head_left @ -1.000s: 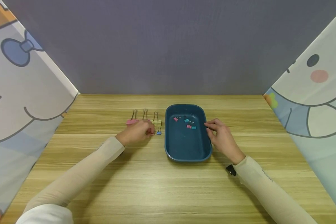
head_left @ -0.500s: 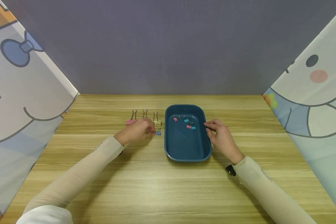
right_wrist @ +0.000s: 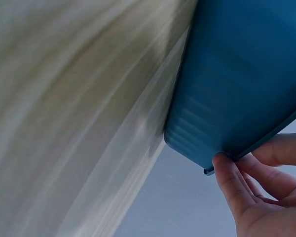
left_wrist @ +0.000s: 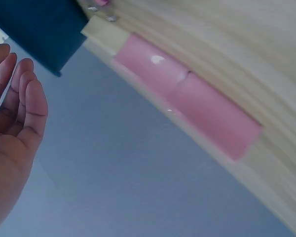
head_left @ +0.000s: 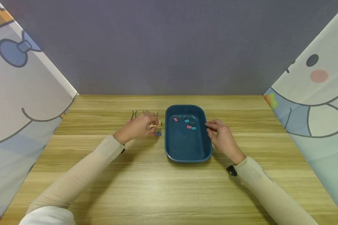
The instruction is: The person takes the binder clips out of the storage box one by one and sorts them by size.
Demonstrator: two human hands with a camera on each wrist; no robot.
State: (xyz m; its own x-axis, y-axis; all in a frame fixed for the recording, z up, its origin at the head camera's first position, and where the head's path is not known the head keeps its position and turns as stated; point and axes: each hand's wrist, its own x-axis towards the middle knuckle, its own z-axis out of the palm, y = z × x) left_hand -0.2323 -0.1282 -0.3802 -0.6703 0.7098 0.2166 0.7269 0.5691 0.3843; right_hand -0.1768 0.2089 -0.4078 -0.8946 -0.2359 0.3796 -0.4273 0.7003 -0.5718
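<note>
A wooden table (head_left: 169, 187) ran from the near edge to a grey back wall, with two sleeved forearms reaching in over it. The tray (head_left: 187, 150), dark blue, sat right of centre. The right hand (head_left: 223, 139) lay against its right side; the right wrist view showed the thumb and fingers pinching the tray's rim, so that hand had hold of the tray. Left of the tray, the left hand (head_left: 138, 127) hovered over the table with its fingers loosely bent, and the left wrist view showed them relaxed and empty, holding nothing. A small blue clip (head_left: 158, 133) lay just beside its fingertips, close to the tray's left wall. Just beyond the hand stood a row of large clips: a pink clip (head_left: 128, 121) at the left, partly hidden by the hand, and a cream clip (head_left: 157, 123) at the right, their wire handles pointing away; the middle one was mostly covered. Inside the tray's far half lay four small clips (head_left: 186, 123), pink and teal.
</note>
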